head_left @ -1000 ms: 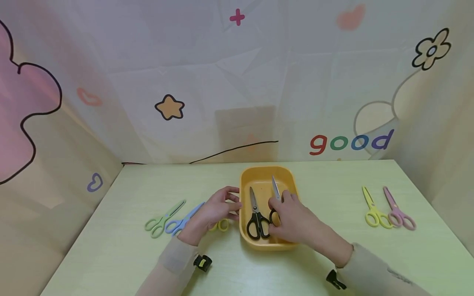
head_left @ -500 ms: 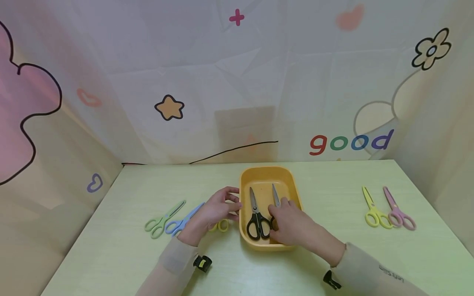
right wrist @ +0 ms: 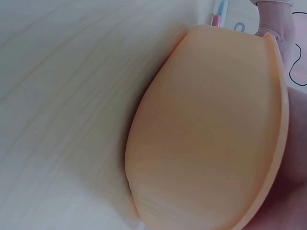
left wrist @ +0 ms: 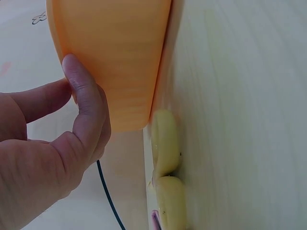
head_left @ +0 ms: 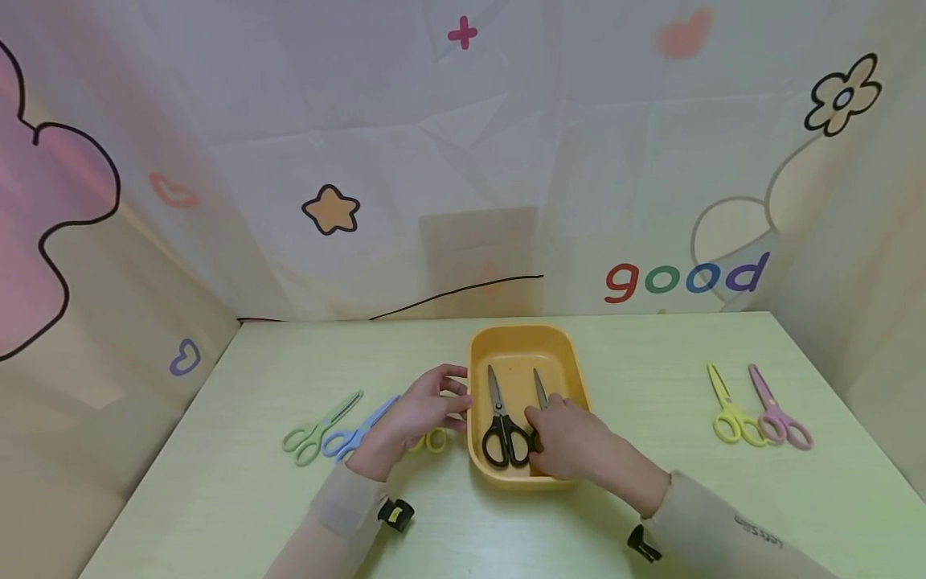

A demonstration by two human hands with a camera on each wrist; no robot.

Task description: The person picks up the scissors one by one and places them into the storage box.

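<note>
In the head view, a yellow tray (head_left: 524,484) holds black-handled scissors (head_left: 497,407) on its left side. Beside them lies a second pair (head_left: 539,388), blades pointing away, its handles mostly hidden under my right hand (head_left: 575,441), which grips it low inside the tray. My left hand (head_left: 423,410) rests its relaxed fingertips on the tray's outer left wall. The left wrist view shows that hand (left wrist: 62,124) touching the tray (left wrist: 115,57) near its rim. In the right wrist view the tray wall (right wrist: 206,129) hides most of my right hand (right wrist: 295,158).
Green scissors (head_left: 321,428), blue scissors (head_left: 359,430) and partly hidden yellow scissors (head_left: 436,440) lie to the tray's left. On the far right of the table (head_left: 651,370) are yellow scissors (head_left: 731,414) and pink scissors (head_left: 777,414). A printed curtain (head_left: 391,96) hangs behind.
My right hand has lowered toward the tray's near end, and the scissors in it have shifted nearer, beside the first pair. The left hand has stayed at the tray's wall.
</note>
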